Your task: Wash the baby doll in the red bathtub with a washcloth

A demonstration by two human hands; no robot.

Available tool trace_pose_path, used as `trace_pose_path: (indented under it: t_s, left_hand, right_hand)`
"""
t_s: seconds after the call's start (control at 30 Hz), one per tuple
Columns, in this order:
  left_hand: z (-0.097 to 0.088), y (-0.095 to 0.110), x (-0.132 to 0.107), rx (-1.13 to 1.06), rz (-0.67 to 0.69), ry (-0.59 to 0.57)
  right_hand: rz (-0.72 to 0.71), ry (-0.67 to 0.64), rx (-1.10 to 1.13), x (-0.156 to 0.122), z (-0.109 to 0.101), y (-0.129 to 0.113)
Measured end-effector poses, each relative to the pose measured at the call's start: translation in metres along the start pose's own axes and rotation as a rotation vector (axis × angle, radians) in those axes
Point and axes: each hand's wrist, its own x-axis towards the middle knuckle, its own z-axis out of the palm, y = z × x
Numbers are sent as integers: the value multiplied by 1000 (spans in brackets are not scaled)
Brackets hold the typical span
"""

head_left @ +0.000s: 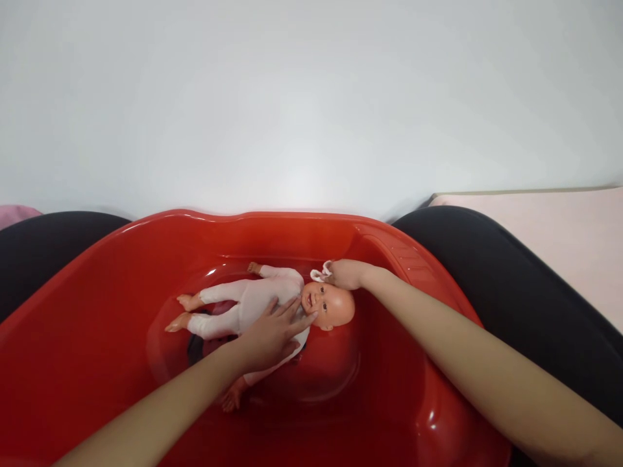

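Note:
A baby doll (253,301) with a pale, cloth-looking body lies on its back in a red baby bathtub (87,311), its head to the right and its bare feet to the left. My left hand (272,337) rests on the doll's chest and near shoulder, fingers spread and fairly flat. Beside the far side of the bald head, my right hand (344,274) is closed on a small white cloth (320,272), of which only a twisted edge shows. The cloth is close to the doll's cheek; whether it touches cannot be made out.
Shallow water seems to lie in the tub, with a dark shape (195,349) under the doll. Black rounded surfaces flank the tub on the left (63,240) and right (452,259). A pale pink sheet (549,233) lies at right. Behind stands a white surface (302,104).

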Motion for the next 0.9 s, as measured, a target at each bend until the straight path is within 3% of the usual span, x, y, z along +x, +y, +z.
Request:
trace_pose_path:
  t_s: [0.2, 0.33, 0.4, 0.63, 0.9]
  left_hand:
    - [0, -2, 0, -28, 26, 28]
    - [0, -3, -1, -37, 17, 27]
    - [-1, -3, -1, -43, 8, 17]
    - [-4, -2, 0, -25, 25, 44]
    - [2, -3, 0, -87, -2, -5]
  right_hand:
    - [-230, 7, 344, -5, -3, -4]
    - [-36, -15, 202, -6, -5, 10]
    - [-6, -17, 140, -6, -7, 13]
    - [-239, -9, 391, -17, -9, 4]
    - [13, 105, 116, -58, 0, 18]
